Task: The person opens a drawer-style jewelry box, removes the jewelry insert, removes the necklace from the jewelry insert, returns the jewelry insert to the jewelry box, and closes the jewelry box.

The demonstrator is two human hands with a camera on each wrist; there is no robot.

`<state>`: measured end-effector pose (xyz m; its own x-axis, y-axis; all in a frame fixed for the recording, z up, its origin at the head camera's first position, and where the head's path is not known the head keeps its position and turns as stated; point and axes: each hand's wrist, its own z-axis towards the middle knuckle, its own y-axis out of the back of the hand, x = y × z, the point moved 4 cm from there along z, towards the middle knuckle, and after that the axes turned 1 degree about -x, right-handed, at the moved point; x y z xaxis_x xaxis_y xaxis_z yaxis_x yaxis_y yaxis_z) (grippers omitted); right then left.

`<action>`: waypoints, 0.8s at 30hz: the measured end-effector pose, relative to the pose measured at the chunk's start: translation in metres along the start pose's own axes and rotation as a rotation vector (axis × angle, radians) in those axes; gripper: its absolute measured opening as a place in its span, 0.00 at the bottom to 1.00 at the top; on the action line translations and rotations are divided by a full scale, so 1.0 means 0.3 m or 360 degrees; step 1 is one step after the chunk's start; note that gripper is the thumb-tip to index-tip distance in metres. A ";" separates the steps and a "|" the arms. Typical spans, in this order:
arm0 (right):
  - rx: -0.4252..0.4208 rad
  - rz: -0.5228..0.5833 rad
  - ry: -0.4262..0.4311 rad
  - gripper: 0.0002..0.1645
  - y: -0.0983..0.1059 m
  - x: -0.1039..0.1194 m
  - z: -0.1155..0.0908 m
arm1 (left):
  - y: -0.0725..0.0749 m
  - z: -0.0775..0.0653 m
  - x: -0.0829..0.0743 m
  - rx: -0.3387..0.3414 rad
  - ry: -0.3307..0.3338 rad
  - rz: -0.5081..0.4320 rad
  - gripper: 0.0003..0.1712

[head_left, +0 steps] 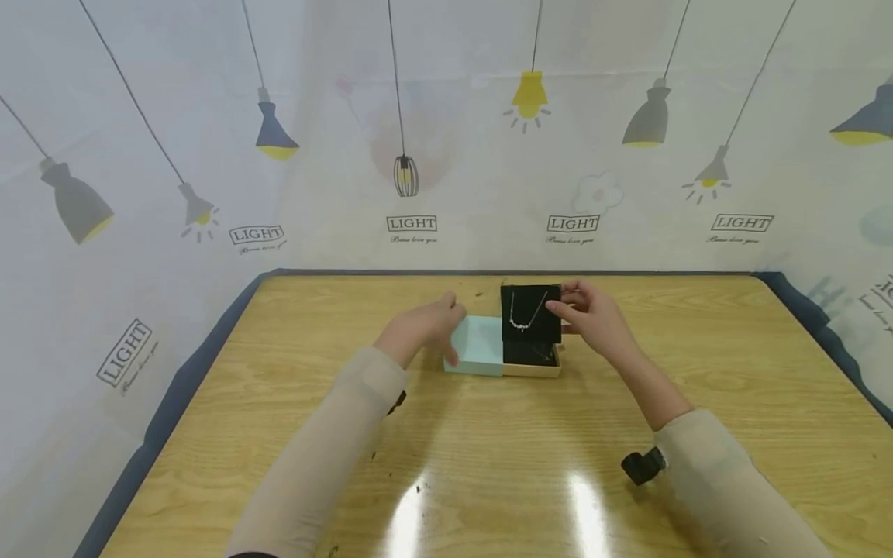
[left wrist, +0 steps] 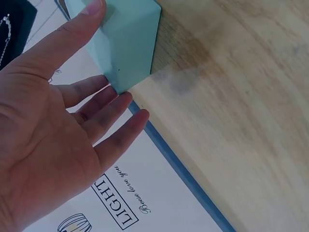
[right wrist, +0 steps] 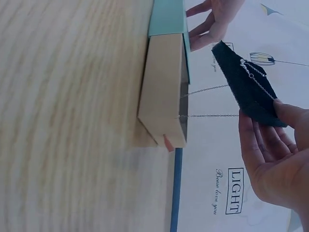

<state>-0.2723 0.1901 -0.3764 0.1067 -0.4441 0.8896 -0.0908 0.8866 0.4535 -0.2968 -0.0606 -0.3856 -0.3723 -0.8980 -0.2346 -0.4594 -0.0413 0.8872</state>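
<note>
My right hand (head_left: 593, 319) pinches the black pad (head_left: 529, 308) with necklace (head_left: 520, 326) above the open drawer (head_left: 532, 371); left hand (head_left: 424, 324) grips the teal sleeve (head_left: 477, 341). Best keep pad steady, chain (right wrist: 209, 115) unsnagged.

Black pad (left wrist: 19, 21), mint cover (left wrist: 130, 43) cropped, left-wrist view.

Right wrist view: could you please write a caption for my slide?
Right hand holding a dark necklace pad, chains stretching to the open box.

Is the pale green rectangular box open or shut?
Open: its cream drawer sticks out of the pale green cover, with silver chains running from it to the square black pad.
</note>
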 end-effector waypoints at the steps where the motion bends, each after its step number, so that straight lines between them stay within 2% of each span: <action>1: -0.0005 0.0002 0.0006 0.25 0.002 0.009 0.000 | -0.002 -0.002 0.004 -0.0010 -0.0004 -0.0004 0.54; 6: -0.0021 0.0022 0.0035 0.25 0.011 0.053 0.000 | -0.009 -0.010 0.021 -0.0068 -0.0047 -0.0037 0.52; 12: -0.0045 0.0033 0.0067 0.26 0.023 0.098 0.008 | 0.018 -0.038 0.023 -0.0189 -0.0125 -0.0189 0.41; 18: -0.0044 0.0070 0.0111 0.24 0.025 0.138 0.004 | 0.084 -0.084 0.002 -0.0458 -0.0201 -0.0278 0.29; 24: -0.0033 0.0060 0.0116 0.25 0.023 0.162 -0.004 | 0.144 -0.128 -0.028 -0.0755 -0.0288 -0.0553 0.17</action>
<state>-0.2665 0.1748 -0.3301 0.1757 -0.4005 0.8993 -0.0758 0.9053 0.4180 -0.2825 -0.0717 -0.3300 -0.4150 -0.7102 -0.5687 -0.1851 -0.5461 0.8170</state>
